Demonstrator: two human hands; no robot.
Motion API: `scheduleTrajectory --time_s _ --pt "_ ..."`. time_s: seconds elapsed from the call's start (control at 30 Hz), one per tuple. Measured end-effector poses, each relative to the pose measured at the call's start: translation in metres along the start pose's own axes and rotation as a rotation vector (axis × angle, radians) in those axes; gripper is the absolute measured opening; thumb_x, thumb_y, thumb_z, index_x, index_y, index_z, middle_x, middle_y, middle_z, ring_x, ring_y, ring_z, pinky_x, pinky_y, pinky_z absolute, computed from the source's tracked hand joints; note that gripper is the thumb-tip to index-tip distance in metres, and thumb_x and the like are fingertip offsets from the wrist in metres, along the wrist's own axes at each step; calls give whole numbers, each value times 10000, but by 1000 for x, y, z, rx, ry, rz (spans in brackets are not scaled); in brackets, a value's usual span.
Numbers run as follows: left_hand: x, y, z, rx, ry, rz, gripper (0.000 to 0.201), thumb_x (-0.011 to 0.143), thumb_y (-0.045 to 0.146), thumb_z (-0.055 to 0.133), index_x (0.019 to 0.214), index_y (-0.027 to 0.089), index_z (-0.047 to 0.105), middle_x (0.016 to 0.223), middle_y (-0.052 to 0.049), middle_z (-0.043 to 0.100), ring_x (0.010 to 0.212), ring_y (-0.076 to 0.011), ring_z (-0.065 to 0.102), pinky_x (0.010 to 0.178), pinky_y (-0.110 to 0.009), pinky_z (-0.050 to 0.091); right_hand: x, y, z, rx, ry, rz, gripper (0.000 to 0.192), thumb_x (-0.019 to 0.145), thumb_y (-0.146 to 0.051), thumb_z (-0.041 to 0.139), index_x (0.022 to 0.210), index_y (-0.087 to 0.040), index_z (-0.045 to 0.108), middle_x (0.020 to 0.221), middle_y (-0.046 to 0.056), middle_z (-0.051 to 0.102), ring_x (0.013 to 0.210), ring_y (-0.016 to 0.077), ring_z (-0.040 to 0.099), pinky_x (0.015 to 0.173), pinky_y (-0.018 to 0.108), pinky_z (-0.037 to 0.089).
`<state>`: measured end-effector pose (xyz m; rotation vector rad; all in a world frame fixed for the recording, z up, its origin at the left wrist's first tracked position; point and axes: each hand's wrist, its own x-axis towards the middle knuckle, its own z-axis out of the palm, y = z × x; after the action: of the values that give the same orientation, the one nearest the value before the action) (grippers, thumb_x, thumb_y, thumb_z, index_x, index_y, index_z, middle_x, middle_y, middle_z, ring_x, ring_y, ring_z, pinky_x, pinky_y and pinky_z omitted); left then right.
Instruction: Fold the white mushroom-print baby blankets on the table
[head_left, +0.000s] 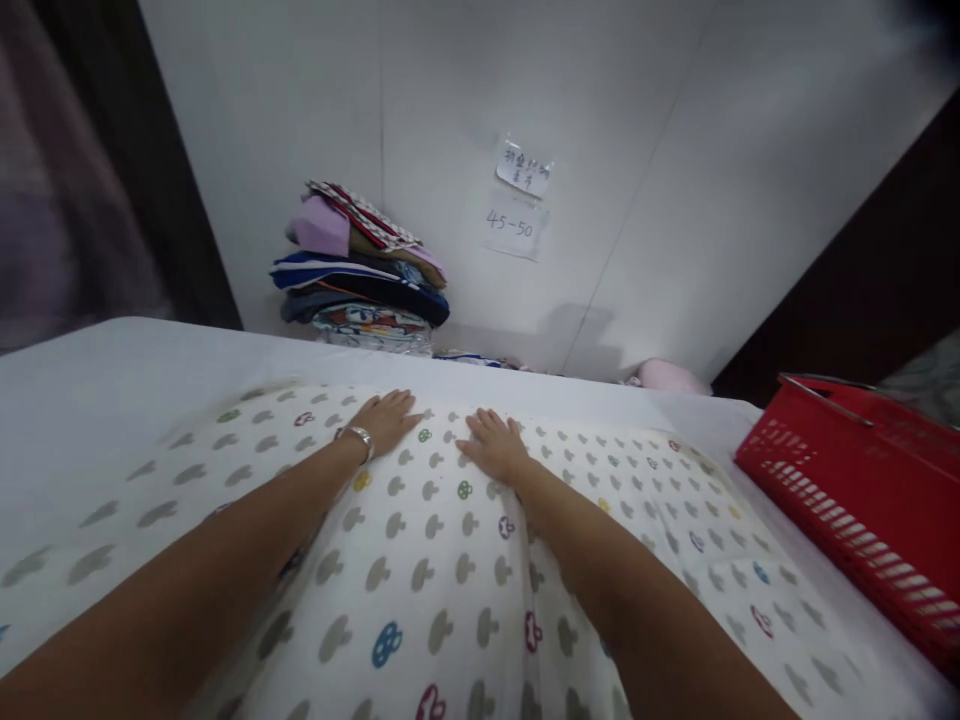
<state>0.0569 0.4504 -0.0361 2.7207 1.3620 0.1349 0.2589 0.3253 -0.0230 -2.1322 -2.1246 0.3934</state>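
White table (112, 370) under mushroom-print cloth (435, 560); left hand (386, 418), right hand (495, 445) flat, fingers spread; red basket (862, 490) right.

Left hand (388, 418) and right hand (495, 446) flat, apparently palms down, arms outstretched.

Against the white wall (300, 150) sits a stack of folded clothes (364, 270). Right of that stack, 2 paper notes (519, 205) hang on the wall, the lower reading 45-50. Farther right of the stack, a red basket (862, 490) rests on the counter's (112, 400) edge.
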Motion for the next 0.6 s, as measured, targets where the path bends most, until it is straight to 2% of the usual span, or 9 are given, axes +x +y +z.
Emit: scheduleTrajectory --time_s 0.1,0.17,0.23,0.37,0.47,0.6 --pt "4 -4 2 3 -10 -6 574 859 485 230 1346 202 336 1457 -60 252 1347 -211 178 1074 -421 172 -3 11 -4 48 12 -36 641 859 -622 204 1392 -266 231 1493 36 108 1360 215 47 1060 479 22" --pt "5 -6 3 -4 3 -6 602 848 514 226 1350 199 336 1458 -60 249 1349 -221 170 1074 -428 169 -11 26 -9 32 76 -17 590 887 -563 215 1380 -245 267 1486 46 144 1357 216 65 1061 464 44" --pt "5 -7 3 -8 10 -12 627 837 533 235 1356 194 327 1460 -65 242 1350 -228 165 1074 -435 166 -20 47 -15 -30 179 88 500 916 -460 233 1346 -229 339 1462 40 236 1346 211 124 1063 430 90" --pt "4 -6 1 6 -2 -21 634 831 538 245 1366 204 312 1459 -60 242 1351 -222 168 1076 -431 169 -38 100 -30 -118 311 296 382 891 -227 293 1184 -190 535 1280 57 503 1214 195 379 1011 328 242" --pt "5 -4 1 28 -5 -28 630 836 524 241 1371 197 303 1460 -53 241 1350 -219 172 1077 -428 175 -51 138 -40 -137 334 375 373 833 -152 357 1133 -150 578 1200 101 557 1150 225 439 978 327 282" --pt "7 -8 4 72 -17 -39 587 860 476 226 1371 197 297 1463 -40 235 1351 -202 168 1079 -405 180 -72 178 -44 -148 309 441 353 821 -144 385 1088 -193 611 1155 86 587 1099 221 489 926 313 337"
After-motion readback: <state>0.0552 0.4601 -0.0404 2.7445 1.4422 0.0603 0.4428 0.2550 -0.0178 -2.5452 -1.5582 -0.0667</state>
